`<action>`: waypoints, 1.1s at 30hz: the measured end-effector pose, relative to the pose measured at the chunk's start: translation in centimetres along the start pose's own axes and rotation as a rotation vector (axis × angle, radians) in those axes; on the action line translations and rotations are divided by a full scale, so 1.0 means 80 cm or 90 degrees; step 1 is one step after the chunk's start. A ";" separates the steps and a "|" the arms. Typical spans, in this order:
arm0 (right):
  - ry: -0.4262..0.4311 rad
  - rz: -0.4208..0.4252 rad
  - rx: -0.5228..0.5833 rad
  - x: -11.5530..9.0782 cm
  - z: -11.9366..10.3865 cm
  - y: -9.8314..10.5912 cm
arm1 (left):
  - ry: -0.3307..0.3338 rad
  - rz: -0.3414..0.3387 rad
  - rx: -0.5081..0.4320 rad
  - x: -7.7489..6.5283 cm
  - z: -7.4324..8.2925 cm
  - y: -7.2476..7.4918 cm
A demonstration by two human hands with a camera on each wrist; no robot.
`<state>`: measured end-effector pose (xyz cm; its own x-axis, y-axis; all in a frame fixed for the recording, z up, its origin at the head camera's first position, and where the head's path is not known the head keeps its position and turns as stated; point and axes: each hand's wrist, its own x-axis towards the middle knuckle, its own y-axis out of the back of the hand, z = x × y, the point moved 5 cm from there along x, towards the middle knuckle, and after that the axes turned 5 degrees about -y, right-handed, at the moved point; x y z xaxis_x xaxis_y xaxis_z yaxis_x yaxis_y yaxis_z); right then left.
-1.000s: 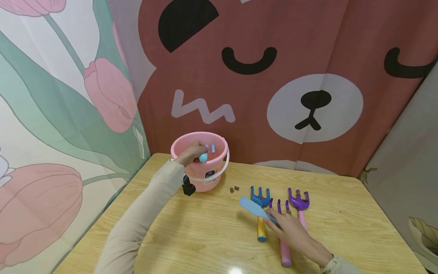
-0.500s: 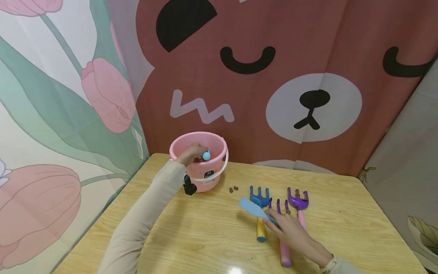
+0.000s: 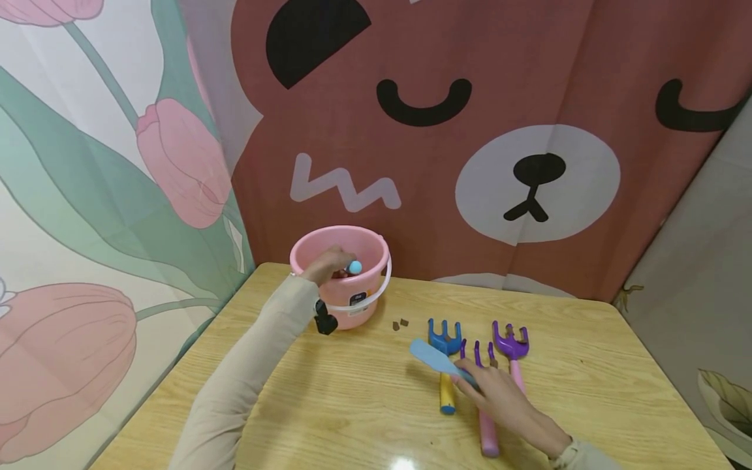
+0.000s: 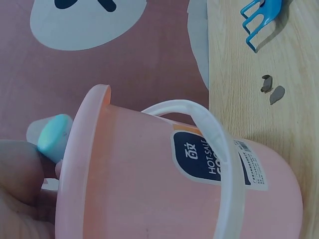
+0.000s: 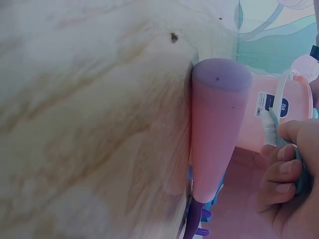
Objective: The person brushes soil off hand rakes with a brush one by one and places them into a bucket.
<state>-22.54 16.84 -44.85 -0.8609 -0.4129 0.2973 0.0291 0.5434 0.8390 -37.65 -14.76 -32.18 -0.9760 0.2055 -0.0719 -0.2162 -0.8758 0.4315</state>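
A pink bucket [image 3: 350,320] stands at the table's back left. Over its rim, my left hand [image 3: 329,264] grips a tool with a rounded light-blue end [image 3: 355,267]; the bucket wall and fingers hide the rest. The left wrist view shows that turquoise end [image 4: 55,135] just outside the bucket rim [image 4: 82,149]. My right hand [image 3: 505,395] holds a light-blue spatula [image 3: 431,356], its blade pointing left over a blue toy rake with a yellow handle [image 3: 448,391]. Beneath this hand lies a purple toy rake with a pink handle [image 3: 489,434].
A second purple-headed rake [image 3: 512,346] lies to the right of the others. Small brown flakes [image 3: 401,324] are scattered beside the bucket. Its white carrying handle [image 3: 384,287] hangs down in front. A printed bear curtain [image 3: 423,163] closes off the back of the table.
The light-blue end in my left hand has shifted slightly right and up, and light-blue pieces seen above that hand have dropped from sight. My right hand holds still with the spatula.
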 end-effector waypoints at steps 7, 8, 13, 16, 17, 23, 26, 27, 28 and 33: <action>0.002 0.000 0.004 0.000 -0.003 0.002 | 0.002 0.009 0.005 0.001 -0.001 -0.003; 0.002 0.001 0.006 0.000 -0.003 0.002 | -0.003 0.008 0.002 0.001 0.000 -0.003; -0.002 -0.003 0.011 0.001 -0.004 0.003 | 0.000 0.007 -0.017 0.002 0.002 -0.005; -0.006 -0.007 0.012 -0.001 -0.004 0.002 | 0.020 0.013 -0.010 0.004 -0.001 -0.006; -0.007 -0.008 0.013 -0.002 -0.003 0.002 | 0.024 0.013 -0.006 0.005 -0.002 -0.006; -0.015 -0.013 0.018 -0.003 -0.003 0.001 | 0.005 0.004 -0.006 0.005 -0.004 -0.007; -0.015 -0.013 0.020 -0.003 -0.003 0.002 | -0.016 -0.003 -0.019 0.004 -0.002 -0.008; -0.015 -0.014 0.019 -0.003 -0.003 0.002 | -0.021 -0.004 -0.020 0.004 -0.001 -0.009; -0.015 -0.014 0.018 -0.002 -0.003 0.002 | -0.027 -0.006 -0.017 0.003 0.000 -0.009; -0.011 -0.013 0.007 -0.001 -0.001 0.002 | -0.049 -0.009 0.019 0.002 0.004 -0.010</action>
<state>-22.39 16.89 -44.72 -0.8701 -0.4113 0.2716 0.0058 0.5425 0.8401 -37.62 -13.85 -32.24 -0.9676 0.2522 -0.0090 -0.2282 -0.8593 0.4578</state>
